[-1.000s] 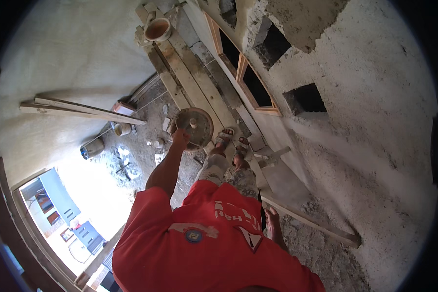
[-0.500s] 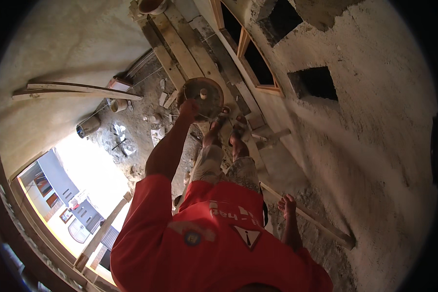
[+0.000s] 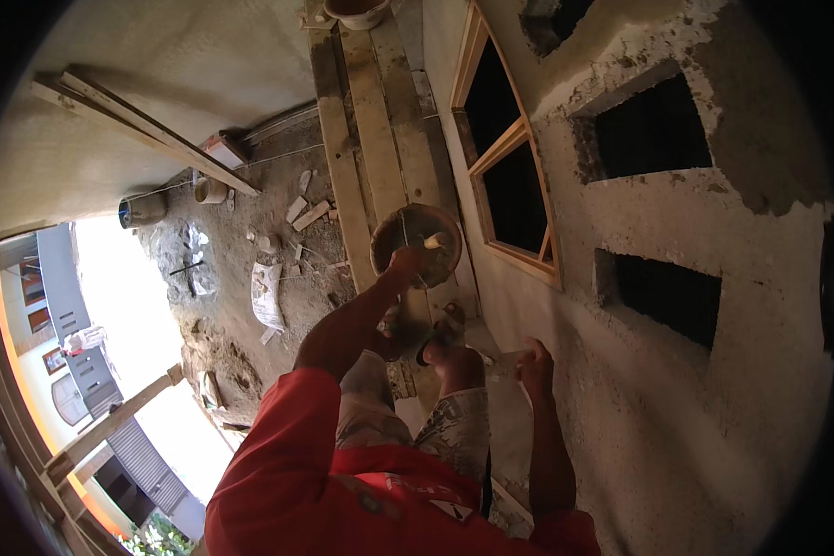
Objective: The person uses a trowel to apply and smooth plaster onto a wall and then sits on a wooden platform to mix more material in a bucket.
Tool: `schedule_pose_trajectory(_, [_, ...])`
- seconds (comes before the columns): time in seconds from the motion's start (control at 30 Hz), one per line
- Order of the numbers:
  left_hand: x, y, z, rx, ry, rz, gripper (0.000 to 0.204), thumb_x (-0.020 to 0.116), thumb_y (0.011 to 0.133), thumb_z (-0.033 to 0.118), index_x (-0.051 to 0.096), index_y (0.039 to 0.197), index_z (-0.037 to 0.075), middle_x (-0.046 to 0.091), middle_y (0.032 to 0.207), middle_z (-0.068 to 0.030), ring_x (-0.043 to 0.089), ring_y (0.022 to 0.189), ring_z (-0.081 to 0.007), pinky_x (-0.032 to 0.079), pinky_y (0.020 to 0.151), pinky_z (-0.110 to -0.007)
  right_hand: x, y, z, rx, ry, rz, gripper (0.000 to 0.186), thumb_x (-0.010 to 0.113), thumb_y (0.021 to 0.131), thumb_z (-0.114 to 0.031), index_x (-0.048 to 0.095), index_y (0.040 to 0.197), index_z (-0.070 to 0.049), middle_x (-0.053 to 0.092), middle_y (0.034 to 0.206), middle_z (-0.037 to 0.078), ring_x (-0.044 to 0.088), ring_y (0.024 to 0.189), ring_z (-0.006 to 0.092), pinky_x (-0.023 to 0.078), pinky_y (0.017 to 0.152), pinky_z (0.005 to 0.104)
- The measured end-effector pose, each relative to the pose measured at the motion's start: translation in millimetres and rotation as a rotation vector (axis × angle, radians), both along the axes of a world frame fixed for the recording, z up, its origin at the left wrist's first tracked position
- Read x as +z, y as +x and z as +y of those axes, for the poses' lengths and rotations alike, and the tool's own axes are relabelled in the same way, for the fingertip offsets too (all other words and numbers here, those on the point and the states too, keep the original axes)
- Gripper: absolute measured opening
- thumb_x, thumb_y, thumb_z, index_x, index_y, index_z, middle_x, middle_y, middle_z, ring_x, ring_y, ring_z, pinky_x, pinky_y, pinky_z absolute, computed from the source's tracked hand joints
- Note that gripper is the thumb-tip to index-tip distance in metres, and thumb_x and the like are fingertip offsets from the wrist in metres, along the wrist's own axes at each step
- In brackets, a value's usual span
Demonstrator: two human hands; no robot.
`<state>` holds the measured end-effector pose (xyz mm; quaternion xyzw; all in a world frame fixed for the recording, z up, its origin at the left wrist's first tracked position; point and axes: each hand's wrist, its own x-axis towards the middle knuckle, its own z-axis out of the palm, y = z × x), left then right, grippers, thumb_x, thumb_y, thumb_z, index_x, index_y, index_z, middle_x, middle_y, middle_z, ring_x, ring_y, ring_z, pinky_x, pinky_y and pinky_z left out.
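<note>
A round, brown bucket [image 3: 456,243] with grey contents is held at the person's left hand [image 3: 405,264], its middle just beyond and right of the fingers, over the right part of the weathered wooden planks [image 3: 377,139]. Being round, it shows no long axis; its thin, pale handle crosses the mouth from far rim to near rim. The left fingers are closed round that handle. The right hand [image 3: 536,369], well apart toward the rough grey wall [image 3: 621,408], has bent fingers; whether they grip anything I cannot tell

Counted: one held bucket, one pale, stubby piece [image 3: 434,241] inside it, one wide, round basin [image 3: 360,13] at the planks' far end, at least three planks, two long leaning timbers [image 3: 144,130], three dark wall openings [image 3: 663,292]
</note>
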<state>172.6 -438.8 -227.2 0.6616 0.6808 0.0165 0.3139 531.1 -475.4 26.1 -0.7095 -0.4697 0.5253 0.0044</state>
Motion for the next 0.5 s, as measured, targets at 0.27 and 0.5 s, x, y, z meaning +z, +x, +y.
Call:
schedule_pose_trajectory(0.27, [4, -42, -20, 0.908, -0.414, -1.335, 0.016, 0.062, 0.086, 0.01, 0.062, 0.099, 0.002, 0.069, 0.092, -0.0096, 0.067, 0.083, -0.0192, 0.055, 0.073, -0.033, -159, -168, 113, 1.063, 0.74, -0.147, 0.061, 0.066, 0.087, -0.013, 0.042, 0.143, -0.01, 0.05, 0.13, 0.022, 0.045, 0.127, 0.0372, 0.043, 0.1, 0.0503])
schedule_pose_trajectory(0.5, [-73, -110, -86, 0.651, -0.097, -0.99, 0.027, 0.058, 0.087, 0.01, 0.059, 0.112, 0.0, 0.066, 0.093, -0.0086, 0.064, 0.087, -0.0182, 0.051, 0.077, -0.03, -279, -224, 120, 1.69, 0.682, -0.681, 0.029, 0.066, 0.081, -0.013, 0.067, 0.108, -0.002, 0.066, 0.097, 0.015, 0.061, 0.102, 0.03, 0.048, 0.082, 0.0522])
